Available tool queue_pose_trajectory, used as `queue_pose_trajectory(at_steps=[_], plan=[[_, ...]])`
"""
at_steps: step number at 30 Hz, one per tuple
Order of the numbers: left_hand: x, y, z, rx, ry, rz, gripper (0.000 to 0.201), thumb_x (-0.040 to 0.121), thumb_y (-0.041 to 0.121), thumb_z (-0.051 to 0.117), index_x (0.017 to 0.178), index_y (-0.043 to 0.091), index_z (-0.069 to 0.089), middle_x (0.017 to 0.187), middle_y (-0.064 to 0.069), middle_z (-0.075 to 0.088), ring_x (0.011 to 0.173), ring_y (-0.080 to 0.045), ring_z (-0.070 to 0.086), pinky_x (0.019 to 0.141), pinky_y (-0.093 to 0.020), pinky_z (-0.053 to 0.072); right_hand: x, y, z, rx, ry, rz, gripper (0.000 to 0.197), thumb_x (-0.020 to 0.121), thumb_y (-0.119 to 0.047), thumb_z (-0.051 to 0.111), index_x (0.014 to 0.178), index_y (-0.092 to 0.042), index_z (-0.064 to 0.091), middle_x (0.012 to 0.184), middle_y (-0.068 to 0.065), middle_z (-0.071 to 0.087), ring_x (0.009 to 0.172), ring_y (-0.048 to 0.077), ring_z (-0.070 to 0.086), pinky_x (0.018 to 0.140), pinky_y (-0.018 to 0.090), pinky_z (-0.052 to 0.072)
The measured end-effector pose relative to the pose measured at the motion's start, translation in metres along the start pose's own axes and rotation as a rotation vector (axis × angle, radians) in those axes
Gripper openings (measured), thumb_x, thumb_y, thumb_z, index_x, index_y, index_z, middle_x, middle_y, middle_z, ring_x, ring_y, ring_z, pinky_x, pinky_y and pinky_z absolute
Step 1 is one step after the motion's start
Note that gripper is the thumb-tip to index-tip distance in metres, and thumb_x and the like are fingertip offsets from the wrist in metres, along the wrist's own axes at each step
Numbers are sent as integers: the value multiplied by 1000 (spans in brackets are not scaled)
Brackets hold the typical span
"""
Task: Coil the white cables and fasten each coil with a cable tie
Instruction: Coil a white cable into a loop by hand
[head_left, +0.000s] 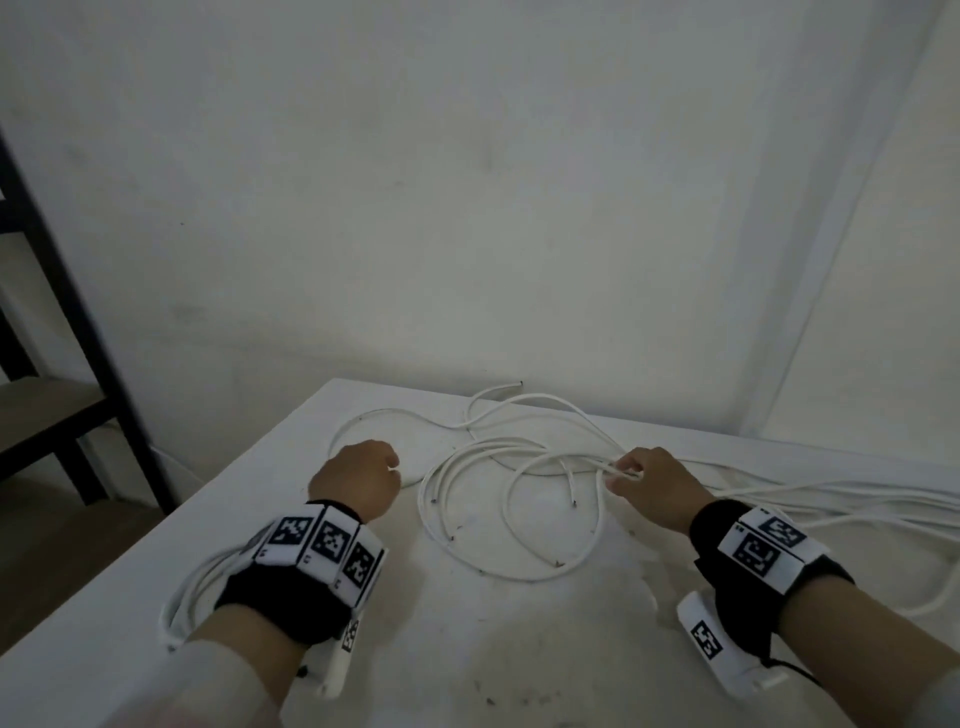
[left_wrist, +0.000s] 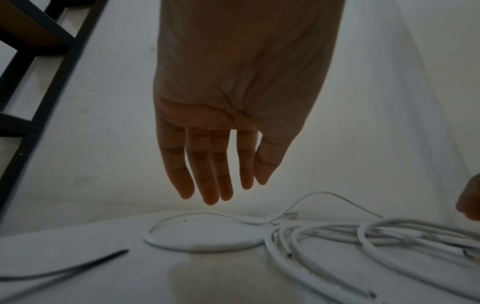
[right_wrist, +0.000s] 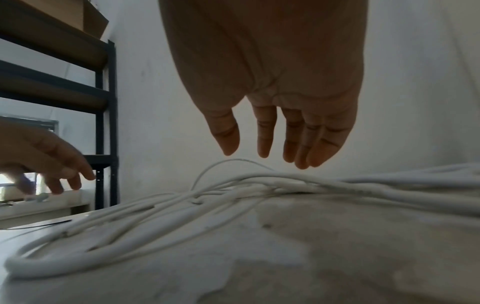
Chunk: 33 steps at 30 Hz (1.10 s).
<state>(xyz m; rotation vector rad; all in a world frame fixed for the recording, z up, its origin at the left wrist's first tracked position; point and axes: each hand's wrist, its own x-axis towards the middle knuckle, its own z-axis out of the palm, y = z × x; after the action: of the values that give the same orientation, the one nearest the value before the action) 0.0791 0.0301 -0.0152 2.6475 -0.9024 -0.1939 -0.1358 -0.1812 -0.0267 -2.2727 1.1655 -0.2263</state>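
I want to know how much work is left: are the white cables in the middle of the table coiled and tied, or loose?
Loose. The white cables lie in uneven, overlapping loops on the table, with free ends sticking out; no tie shows.

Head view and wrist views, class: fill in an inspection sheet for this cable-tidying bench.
Surface: white table, stained, with dark specks.
Job's things: loose white cables looped mid-table; more strands trailing right; a coil beside the left wrist; dark thin strip, possibly a cable tie.
Clutter: nothing seen.
Hands: left hand fingers straight, holding nothing; right hand fingers relaxed over the cables, contact unclear.
Cables: black lead at the right wrist camera.
Surroundings: white wall; black shelving on the left.
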Motion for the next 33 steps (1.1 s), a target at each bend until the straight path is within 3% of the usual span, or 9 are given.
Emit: queue_pose_trajectory(at_steps=[5,11,14,18,21,23,24,30,33], plan=[[17,6,20,62,-143,-38,41,96,21,42,136,15,42,144,-8,41,129,-24,43,103,-29,34,16,20,-13,-168,-14,37,41,92,-33,50,128,-15,45,137,11,37,126,29,36,102,34,33],[23,25,39,117,-176,-40,33,92,24,48,120,8,51,126,-10,53,113,-25,52,84,-27,39,22,40,-14,-253,-107,1,42,88,-30,58,127,-19,47,133,11,41,124,28,41,102,34,36],[22,33,45,98,-179,-86,43,89,23,52,125,3,38,125,-15,51,112,-29,53,87,-32,43,22,42,-15,-276,-96,-11,45,88,-29,57,129,-19,44,135,9,41,124,27,41,103,34,35],[19,37,46,128,-194,-91,43,88,20,52,124,3,36,126,-16,49,113,-30,52,91,-34,43,20,44,-16,-409,-107,3,45,91,-27,51,133,-21,41,137,7,38,127,25,37,103,32,33],[12,45,46,145,-178,-64,43,89,23,52,126,8,36,127,-14,46,114,-29,51,93,-35,43,22,46,-15,-383,-140,8,22,91,-18,48,112,-15,49,129,10,48,112,24,48,88,26,37],[7,54,47,147,-172,-8,40,90,26,50,124,9,39,126,-13,47,113,-27,51,90,-32,42,20,44,-16,-390,-144,29,2,91,-14,44,93,-15,43,124,12,52,96,21,47,78,24,33],[5,59,49,146,-178,25,40,91,29,49,124,9,40,127,-12,48,114,-27,51,90,-31,41,20,44,-16,-393,-148,31,6,92,-12,42,87,-15,39,122,12,52,91,20,43,77,23,32],[2,86,62,45,-300,64,60,91,51,45,131,5,41,135,-10,49,123,-23,47,95,-27,36,7,39,-27,-128,-94,-90,5,95,-10,35,92,-13,37,84,1,47,75,17,43,61,25,33],[2,90,64,117,-287,78,53,93,43,44,131,6,39,138,-11,46,126,-24,44,98,-29,35,-5,37,-39,-3,-16,-208,6,96,-12,39,90,-14,39,78,-4,46,63,6,38,57,15,30]])
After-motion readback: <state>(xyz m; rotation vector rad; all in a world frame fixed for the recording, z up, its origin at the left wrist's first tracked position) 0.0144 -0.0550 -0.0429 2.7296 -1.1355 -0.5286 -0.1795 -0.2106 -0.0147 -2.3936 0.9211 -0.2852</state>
